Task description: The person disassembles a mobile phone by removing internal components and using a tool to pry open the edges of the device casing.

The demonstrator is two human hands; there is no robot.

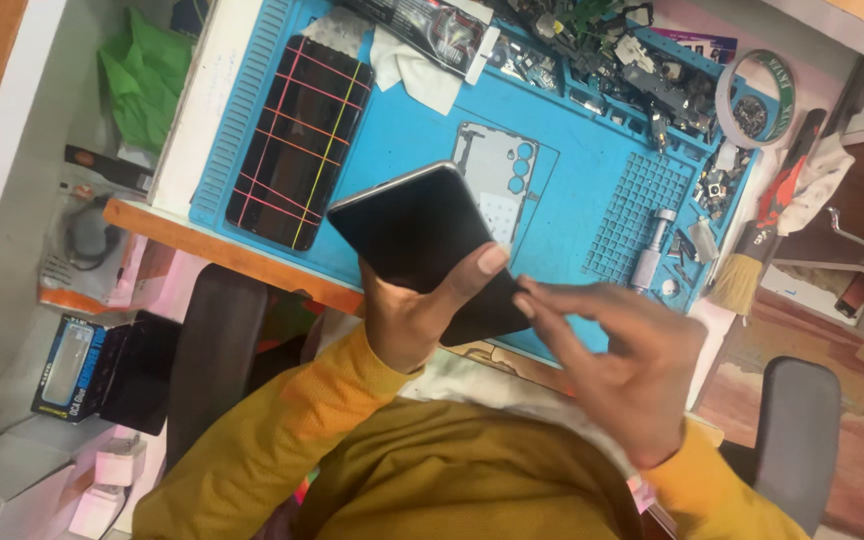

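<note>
Left hand (414, 318) clamps dark smartphone (422, 245) above blue repair mat (572, 215); right hand (620, 365) pinches its lower edge. Risk: slip, drop.

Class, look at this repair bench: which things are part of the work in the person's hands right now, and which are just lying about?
In hand:
- black phone, gripped by the left hand
- right hand, fingertips at the phone's lower edge

Lying about:
- phone with coloured grid lines on its screen
- grey phone back cover
- blue work mat
- brush
- roll of tape
- white cloth
</note>
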